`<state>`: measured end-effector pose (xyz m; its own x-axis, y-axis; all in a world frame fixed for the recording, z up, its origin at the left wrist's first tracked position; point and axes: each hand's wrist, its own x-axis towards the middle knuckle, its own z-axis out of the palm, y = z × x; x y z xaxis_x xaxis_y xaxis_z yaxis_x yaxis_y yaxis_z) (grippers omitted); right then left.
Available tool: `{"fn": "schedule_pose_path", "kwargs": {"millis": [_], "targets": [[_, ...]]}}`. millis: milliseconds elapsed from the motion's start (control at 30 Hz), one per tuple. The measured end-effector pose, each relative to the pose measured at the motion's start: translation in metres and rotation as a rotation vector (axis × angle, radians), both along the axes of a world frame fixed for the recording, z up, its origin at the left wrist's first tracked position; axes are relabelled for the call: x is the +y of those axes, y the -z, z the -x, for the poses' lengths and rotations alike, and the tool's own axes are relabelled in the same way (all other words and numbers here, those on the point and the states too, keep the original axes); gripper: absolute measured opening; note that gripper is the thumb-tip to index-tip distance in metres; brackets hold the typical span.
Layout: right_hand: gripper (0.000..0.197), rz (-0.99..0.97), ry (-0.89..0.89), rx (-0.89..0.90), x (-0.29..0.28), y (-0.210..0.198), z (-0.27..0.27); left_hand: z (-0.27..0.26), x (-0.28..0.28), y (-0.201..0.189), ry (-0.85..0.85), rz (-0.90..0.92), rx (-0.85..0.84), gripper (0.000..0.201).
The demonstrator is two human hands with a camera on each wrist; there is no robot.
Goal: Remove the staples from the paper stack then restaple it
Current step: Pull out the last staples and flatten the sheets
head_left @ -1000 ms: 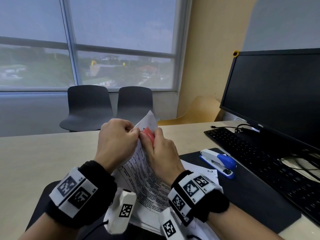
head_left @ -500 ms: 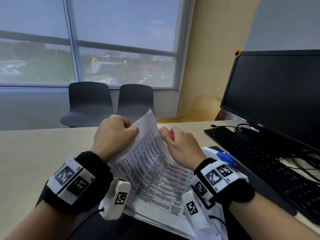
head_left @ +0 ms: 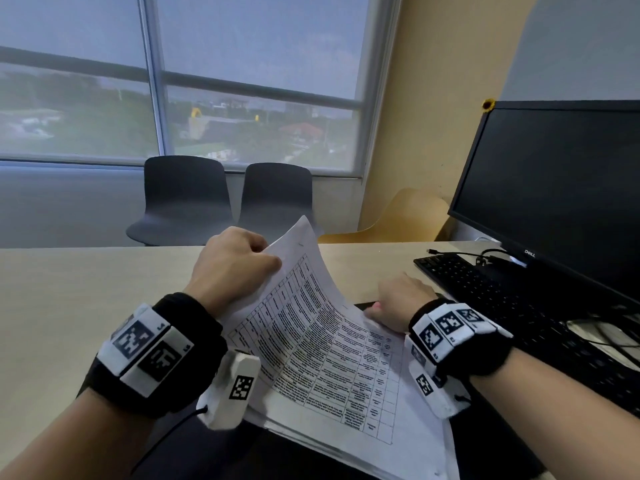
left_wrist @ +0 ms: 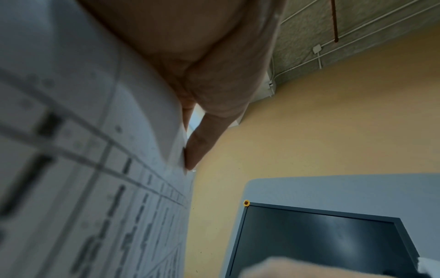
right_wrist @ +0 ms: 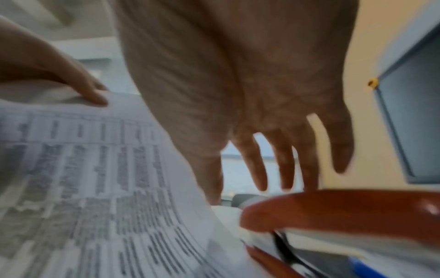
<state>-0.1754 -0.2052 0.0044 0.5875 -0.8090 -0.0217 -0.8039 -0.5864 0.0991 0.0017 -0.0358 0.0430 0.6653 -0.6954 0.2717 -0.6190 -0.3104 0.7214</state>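
Note:
The printed paper stack (head_left: 329,358) lies on the black desk mat, its far corner lifted and curved upward. My left hand (head_left: 239,261) pinches that raised corner; in the left wrist view the thumb (left_wrist: 202,143) presses on the sheet edge (left_wrist: 83,169). My right hand (head_left: 398,296) is low over the desk to the right of the stack, with its fingers (right_wrist: 259,169) straight and spread. The red staple remover (right_wrist: 345,212) lies under that wrist, not gripped. A blue bit of the stapler (right_wrist: 361,265) shows below it; in the head view the stapler is hidden behind my right wrist.
A black keyboard (head_left: 502,299) and a dark monitor (head_left: 561,188) stand on the right, with cables beside them. The desk mat (head_left: 502,445) extends under the papers. Two dark chairs (head_left: 183,199) stand beyond the desk's far edge. Bare desk (head_left: 69,306) lies left.
My right hand left the paper's corner and dropped right onto the desk with the red remover, then spread its fingers. My left hand kept its pinch on the corner.

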Motion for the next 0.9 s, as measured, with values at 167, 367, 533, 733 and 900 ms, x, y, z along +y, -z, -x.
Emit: {"fn": "schedule_pose_path", "kwargs": {"millis": [167,367,533,733,900], "targets": [[0.017,0.256,-0.733,-0.613,0.049,-0.028,-0.029,-0.002,-0.003,0.001,-0.007,0.023,-0.013,0.012],[0.009,0.604,-0.922,-0.484,0.059,-0.034,-0.054,-0.001,-0.001,0.000,0.020,0.044,-0.019,0.028],[0.006,0.740,-0.953,-0.417,0.057,-0.032,-0.058,-0.001,-0.002,0.000,0.030,0.054,-0.019,0.028],[0.011,0.578,-0.823,-0.401,0.073,-0.033,-0.062,-0.001,-0.003,0.001,0.064,0.094,-0.005,0.030],[0.025,-0.188,-0.394,-0.769,0.074,-0.039,-0.068,0.000,0.000,0.000,0.127,0.140,0.062,0.007]]}}
